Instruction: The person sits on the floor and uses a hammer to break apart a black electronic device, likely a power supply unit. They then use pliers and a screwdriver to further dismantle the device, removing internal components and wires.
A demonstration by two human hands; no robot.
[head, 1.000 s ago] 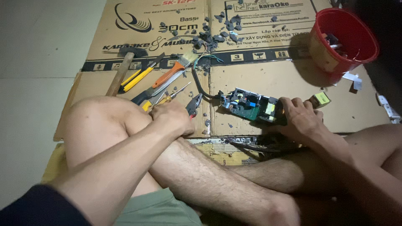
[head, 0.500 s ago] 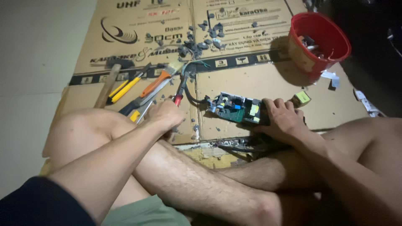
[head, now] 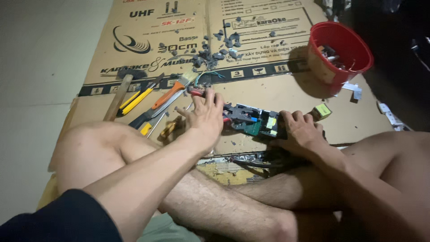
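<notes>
Head view, looking down over crossed legs at a flattened cardboard sheet (head: pixel 268 96) used as a work mat. The circuit board (head: pixel 251 122), green with dark components, lies flat between the two hands, its long axis running left to right. The right hand (head: pixel 301 131) rests on the board's right end, fingers curled over its edge in a steadying grip. The left hand (head: pixel 204 117) hovers just beside the board's left end, fingers spread and not closed on anything; its fingertips are at the red-handled pliers (head: pixel 197 92), though contact cannot be confirmed. The right hand is thus on the board, the left just short of it. Left of the left hand lie an orange-handled tool (head: pixel 166 95), a yellow screwdriver (head: pixel 136 99) and a hammer (head: pixel 120 92). A red bucket (head: pixel 354 67) stands well apart, far right.
</notes>
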